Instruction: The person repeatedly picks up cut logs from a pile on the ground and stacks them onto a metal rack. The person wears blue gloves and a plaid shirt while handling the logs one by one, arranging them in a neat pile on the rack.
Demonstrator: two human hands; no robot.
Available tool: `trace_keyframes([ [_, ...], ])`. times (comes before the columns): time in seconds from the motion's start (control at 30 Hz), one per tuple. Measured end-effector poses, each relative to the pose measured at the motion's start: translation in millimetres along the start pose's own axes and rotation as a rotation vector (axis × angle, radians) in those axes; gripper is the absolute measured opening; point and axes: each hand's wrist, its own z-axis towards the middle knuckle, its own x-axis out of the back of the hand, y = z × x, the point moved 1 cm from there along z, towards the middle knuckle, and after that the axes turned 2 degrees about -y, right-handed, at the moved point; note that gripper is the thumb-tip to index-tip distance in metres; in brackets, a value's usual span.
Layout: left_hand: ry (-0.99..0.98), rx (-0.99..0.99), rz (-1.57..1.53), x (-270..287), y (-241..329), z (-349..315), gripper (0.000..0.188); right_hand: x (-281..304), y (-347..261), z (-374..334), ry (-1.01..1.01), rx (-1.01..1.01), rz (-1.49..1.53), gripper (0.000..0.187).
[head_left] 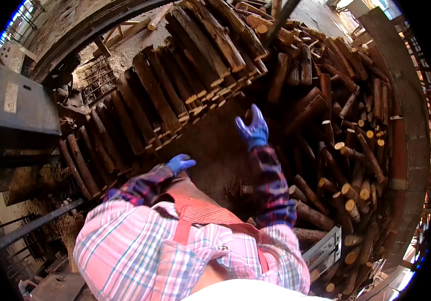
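My right hand, in a blue glove, is raised with fingers spread open and gripping nothing, out in front of the dark bare patch of floor between the wood piles. My left hand, also blue-gloved, sits lower and nearer my chest; I see only the knuckles and a couple of fingers poking past my plaid sleeve, so I cannot tell whether it is open or closed, and nothing shows in it. The stacked logs run in a slanted row from upper middle down to the left, cut ends toward me, nearest to both hands but touching neither. To the right lies a looser heap of logs, pale cut ends showing, its far edge bent by the lens and lost in shadow. A grey metal box stands at the left, partly cut off by the rim. My pink plaid shirt and red apron straps hide whatever lies right below me.
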Motion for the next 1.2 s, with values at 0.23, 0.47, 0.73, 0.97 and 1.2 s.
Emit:
trace_keyframes([
  [0.23, 0.549, 0.394, -0.469, 120, -26, -38, 0.028, -86, 22, 254, -0.088, -0.114, -0.261, 0.096],
  [0.47, 0.304, 0.131, -0.782, 157, 72, 21, 0.022, -54, -4, 293, -0.399, -0.157, 0.151, 0.079],
  [0.73, -0.294, -0.343, -1.297, 139, 309, 181, 0.054, 31, -47, 117, -0.447, -0.417, 0.858, 0.048],
  [0.97, -0.129, -0.189, -0.895, -64, 268, 138, 0.041, 31, -40, -159, -0.059, -0.564, 0.717, 0.06],
  [1.2, -0.689, -0.193, -0.42, -310, 238, -27, 0.037, 76, -56, -347, 0.562, -0.645, 1.164, 0.064],
])
